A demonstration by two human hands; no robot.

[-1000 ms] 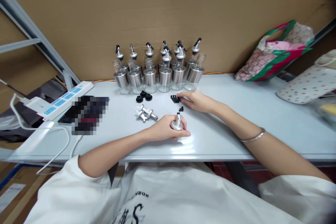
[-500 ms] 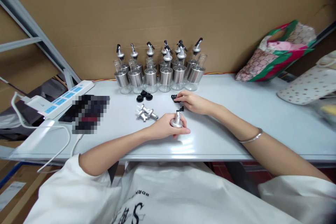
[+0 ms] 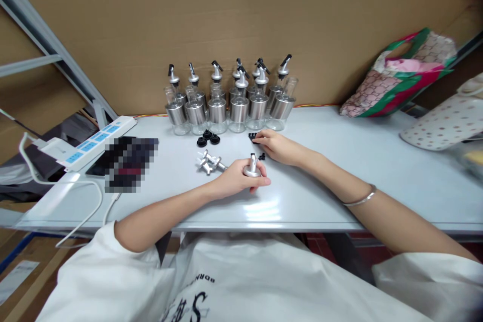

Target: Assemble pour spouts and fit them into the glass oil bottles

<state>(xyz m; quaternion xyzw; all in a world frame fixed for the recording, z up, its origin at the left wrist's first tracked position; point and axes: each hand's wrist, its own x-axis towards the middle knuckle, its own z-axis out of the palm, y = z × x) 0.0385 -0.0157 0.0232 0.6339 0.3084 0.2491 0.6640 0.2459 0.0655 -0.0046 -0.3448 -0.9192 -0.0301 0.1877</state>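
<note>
My left hand rests on the white table with its fingers closed round a silver pourer spout, nozzle pointing up. My right hand lies a little farther back, its fingertips pinched over a small heap of black plastic pieces; whether a piece is between them I cannot make out. A few more black bits lie between the two hands. Loose silver spouts lie left of my left hand, with three black stoppers behind them.
Several glass and steel dispenser bottles stand in a row against the cardboard wall. A power strip and a blurred dark object lie at the left. A colourful bag and a dotted white bag sit at the right.
My left hand has lifted the spout slightly and drawn it toward the right hand. The right hand's fingers have stayed on the black pieces.
</note>
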